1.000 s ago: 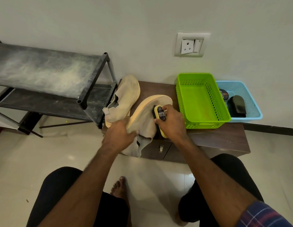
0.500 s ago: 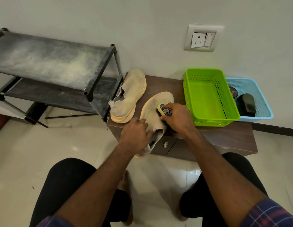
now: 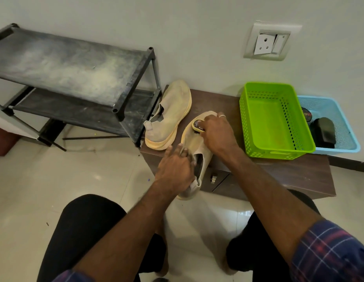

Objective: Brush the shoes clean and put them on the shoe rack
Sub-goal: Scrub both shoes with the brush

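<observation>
Brown cabinet (image 3: 278,169); brush (image 3: 198,127) label unreadable

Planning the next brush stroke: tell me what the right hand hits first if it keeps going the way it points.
Probably the wall: the right hand points past the shoe's toe, over bare cabinet top.
</observation>
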Available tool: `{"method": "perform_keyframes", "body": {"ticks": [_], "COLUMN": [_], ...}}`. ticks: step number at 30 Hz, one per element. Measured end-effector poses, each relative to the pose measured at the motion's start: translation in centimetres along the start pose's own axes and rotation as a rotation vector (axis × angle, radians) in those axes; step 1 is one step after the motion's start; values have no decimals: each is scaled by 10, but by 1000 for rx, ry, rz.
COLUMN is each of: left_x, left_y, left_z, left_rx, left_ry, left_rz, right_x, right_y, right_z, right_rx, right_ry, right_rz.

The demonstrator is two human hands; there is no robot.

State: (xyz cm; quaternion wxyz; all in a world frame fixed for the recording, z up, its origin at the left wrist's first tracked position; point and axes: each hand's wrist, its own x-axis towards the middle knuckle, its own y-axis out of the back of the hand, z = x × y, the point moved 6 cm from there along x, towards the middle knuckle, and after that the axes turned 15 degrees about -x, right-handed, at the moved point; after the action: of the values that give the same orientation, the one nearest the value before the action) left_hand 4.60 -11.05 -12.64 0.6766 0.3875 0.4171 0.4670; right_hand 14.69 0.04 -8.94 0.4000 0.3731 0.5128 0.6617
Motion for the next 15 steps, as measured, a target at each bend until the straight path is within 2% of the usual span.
{"method": "perform_keyframes", "body": {"ticks": [2, 4, 6, 9, 10, 12, 13, 15], "left_x": [1, 2, 3, 2, 1, 0, 1, 2], "left_y": [-5, -6, -6, -7, -7, -6, -5, -3], "left_z": [-1, -2, -5, -6, -5, -4, -3, -2], "left_rx": [-56, -102, -139, -153, -154, -164, -163, -141], "left_ry": [-12, -37, -49, -14, -9, -8, -14, -34], "left_rz": [-48, -73, -75, -91, -97, -105, -103, -90], "right_x": [-1, -3, -1, 4, 3, 1, -1, -5], "right_y": [2, 0, -10, -11, -6, 4, 9, 8], "right_z": [-3, -11, -14, -2, -3, -12, -14, -21], "right_rx": [144, 251, 215, 20, -37, -11, 86, 298], "right_ry": [116, 253, 242, -31, -46, 55, 142, 279], "right_rz": [-50, -212, -273, -82, -9, 68, 23, -226]}}
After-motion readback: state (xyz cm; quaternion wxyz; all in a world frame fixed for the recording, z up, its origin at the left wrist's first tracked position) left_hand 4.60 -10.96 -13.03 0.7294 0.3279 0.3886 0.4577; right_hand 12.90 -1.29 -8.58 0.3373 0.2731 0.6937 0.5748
